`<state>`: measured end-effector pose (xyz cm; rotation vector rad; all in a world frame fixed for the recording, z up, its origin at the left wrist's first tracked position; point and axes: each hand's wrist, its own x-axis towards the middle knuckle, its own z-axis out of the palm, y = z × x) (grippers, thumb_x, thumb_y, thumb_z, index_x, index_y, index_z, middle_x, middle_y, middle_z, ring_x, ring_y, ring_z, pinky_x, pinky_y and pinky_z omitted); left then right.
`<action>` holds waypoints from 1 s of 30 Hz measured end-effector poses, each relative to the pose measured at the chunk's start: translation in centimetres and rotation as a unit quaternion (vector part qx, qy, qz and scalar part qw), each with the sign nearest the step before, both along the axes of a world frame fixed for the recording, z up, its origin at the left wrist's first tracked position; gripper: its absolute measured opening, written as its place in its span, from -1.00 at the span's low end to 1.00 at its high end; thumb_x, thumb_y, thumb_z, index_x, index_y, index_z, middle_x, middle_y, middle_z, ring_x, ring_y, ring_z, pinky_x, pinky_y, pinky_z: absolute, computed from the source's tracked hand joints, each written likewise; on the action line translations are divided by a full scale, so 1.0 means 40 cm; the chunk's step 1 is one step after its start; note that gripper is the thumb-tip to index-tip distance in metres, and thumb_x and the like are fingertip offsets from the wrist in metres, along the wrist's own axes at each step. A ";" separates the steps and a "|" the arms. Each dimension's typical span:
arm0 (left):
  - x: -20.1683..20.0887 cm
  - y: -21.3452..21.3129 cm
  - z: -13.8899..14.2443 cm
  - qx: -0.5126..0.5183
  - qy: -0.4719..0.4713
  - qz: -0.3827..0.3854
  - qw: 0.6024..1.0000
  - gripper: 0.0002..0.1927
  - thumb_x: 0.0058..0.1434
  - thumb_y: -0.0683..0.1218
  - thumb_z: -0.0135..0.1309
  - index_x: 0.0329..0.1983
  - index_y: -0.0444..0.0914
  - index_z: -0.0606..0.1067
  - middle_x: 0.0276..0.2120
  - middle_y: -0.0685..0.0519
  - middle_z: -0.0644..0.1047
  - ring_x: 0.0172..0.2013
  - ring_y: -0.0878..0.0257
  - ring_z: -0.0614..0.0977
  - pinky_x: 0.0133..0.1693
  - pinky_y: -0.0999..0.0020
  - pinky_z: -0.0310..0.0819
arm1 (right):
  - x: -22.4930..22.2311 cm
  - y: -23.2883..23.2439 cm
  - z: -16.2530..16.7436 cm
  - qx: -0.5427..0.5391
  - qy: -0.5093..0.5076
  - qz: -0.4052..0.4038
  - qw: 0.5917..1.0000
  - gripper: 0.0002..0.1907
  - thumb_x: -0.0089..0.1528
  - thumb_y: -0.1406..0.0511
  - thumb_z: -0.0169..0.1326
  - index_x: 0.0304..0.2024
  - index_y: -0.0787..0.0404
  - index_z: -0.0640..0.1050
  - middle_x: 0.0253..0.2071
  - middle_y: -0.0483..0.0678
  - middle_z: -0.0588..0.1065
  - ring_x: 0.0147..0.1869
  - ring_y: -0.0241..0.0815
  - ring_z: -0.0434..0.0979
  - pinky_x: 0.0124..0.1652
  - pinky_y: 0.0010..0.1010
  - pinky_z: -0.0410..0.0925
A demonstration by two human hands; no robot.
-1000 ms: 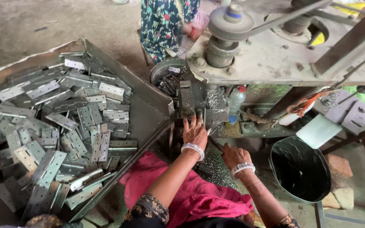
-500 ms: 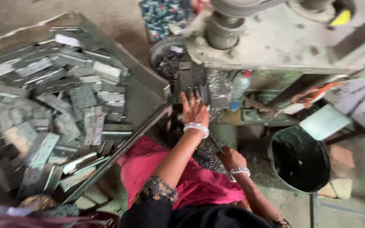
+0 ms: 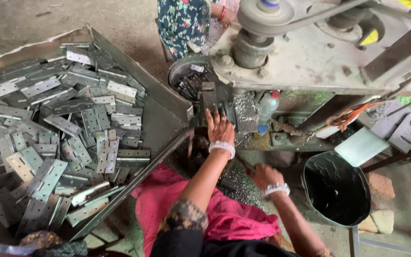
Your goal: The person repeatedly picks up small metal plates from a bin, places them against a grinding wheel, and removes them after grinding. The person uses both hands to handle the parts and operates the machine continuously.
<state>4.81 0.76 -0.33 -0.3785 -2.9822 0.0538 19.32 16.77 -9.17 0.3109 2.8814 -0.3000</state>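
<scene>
Two hands out: right hand (image 3: 264,176) low over the metal shavings (image 3: 238,183), blurred, can't tell grip. Left hand (image 3: 220,127) fingers spread flat on hinges (image 3: 211,100) at the drill press (image 3: 281,52). Risk, my guess: fingers/bangle close to tooling w/ belt pulley above, could get caught or nicked. Hinges dull grey, flat, holed; big pile (image 3: 58,128) in tray at left.

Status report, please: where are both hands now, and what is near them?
Left hand open, up at the machine, on a hinge. Right hand low over metal chips, grip unclear. Black bucket beside it.
</scene>
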 end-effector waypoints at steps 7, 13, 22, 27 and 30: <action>-0.029 0.000 -0.007 0.023 0.058 0.008 0.998 -0.51 0.29 0.11 -0.16 0.17 -0.10 0.57 0.36 0.12 0.34 0.43 0.07 0.16 0.38 -0.26 -0.52 | 0.053 -0.023 -0.029 -0.065 0.042 -0.039 0.996 -0.49 0.23 -0.13 0.07 -0.21 0.15 0.57 -0.29 0.17 0.61 -0.16 0.25 0.64 -0.18 0.05 0.46; -0.084 -0.005 0.016 -0.039 -0.026 -0.016 0.999 -0.59 0.47 0.08 -0.18 0.12 -0.15 0.61 0.39 0.02 0.36 0.48 0.01 0.09 0.43 -0.28 -0.56 | 0.016 -0.013 -0.001 0.022 -0.046 0.009 0.999 -0.40 0.33 -0.21 -0.07 -0.22 0.18 0.50 -0.37 0.13 0.62 -0.30 0.07 0.73 -0.28 -0.11 0.55; -0.059 -0.005 -0.003 0.022 -0.022 0.003 1.000 -0.45 0.39 -0.03 -0.29 0.45 -0.18 0.26 0.48 0.14 0.10 0.51 -0.03 -0.10 0.36 -0.38 -0.61 | 0.025 -0.014 -0.019 -0.009 0.034 0.019 0.999 -0.47 0.25 -0.17 0.03 -0.19 0.13 0.55 -0.33 0.15 0.61 -0.24 0.19 0.66 -0.26 0.01 0.50; -0.103 0.032 0.043 -0.055 -0.087 0.035 0.994 -0.50 0.46 -0.03 -0.31 0.43 -0.17 0.30 0.55 0.06 0.07 0.53 -0.02 -0.07 0.38 -0.33 -0.61 | 0.016 -0.013 -0.040 -0.031 0.028 0.009 0.999 -0.51 0.25 -0.15 0.01 -0.17 0.09 0.54 -0.33 0.15 0.61 -0.22 0.21 0.66 -0.24 0.03 0.50; -0.079 0.046 0.043 -0.029 -0.029 0.041 0.998 -0.46 0.39 0.00 -0.29 0.42 -0.18 0.28 0.50 0.06 0.08 0.49 -0.02 -0.04 0.34 -0.29 -0.62 | 0.052 -0.034 -0.062 -0.039 0.049 -0.015 0.998 -0.52 0.27 -0.13 0.03 -0.14 0.11 0.52 -0.34 0.17 0.61 -0.21 0.27 0.63 -0.23 0.10 0.45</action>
